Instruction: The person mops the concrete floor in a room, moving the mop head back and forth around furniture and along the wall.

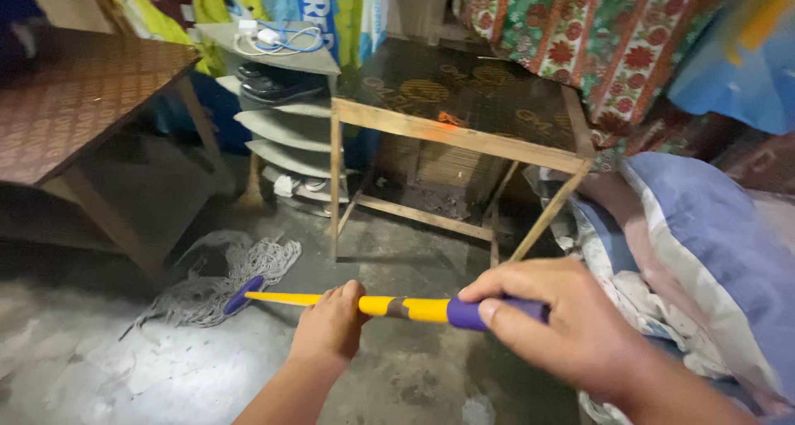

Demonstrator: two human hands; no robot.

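Item: yellow plastic mop handle with purple grip sleeve [414, 308], running nearly level across the lower middle of the head view, its far end joined by a purple socket to a grey-white string mop head [217, 278].

Position: the mop head lies spread on the grey concrete floor [124, 367], just in front of the dark wooden table [74, 102] at the left and left of the bare-framed wooden table [464, 135].

Left hand [330, 324]: fingers curled shut around the yellow section of the handle, thumb side uppermost, handle passing through the fist.

Right hand [553, 319]: fingers wrapped over the purple sleeve nearer the body, thumb pressed along its front; the handle's near end is hidden under the palm.

Progress, as judged: mopping appears under way. The floor near the mop head shows pale, patchy sheen, possibly wet; the stretch under the bare-framed table looks dull and darker. How much has been covered cannot be told.

Surroundings: tiered grey corner shelf holding shoes [281, 102]; blue and pink bedding [704, 259] at the right.
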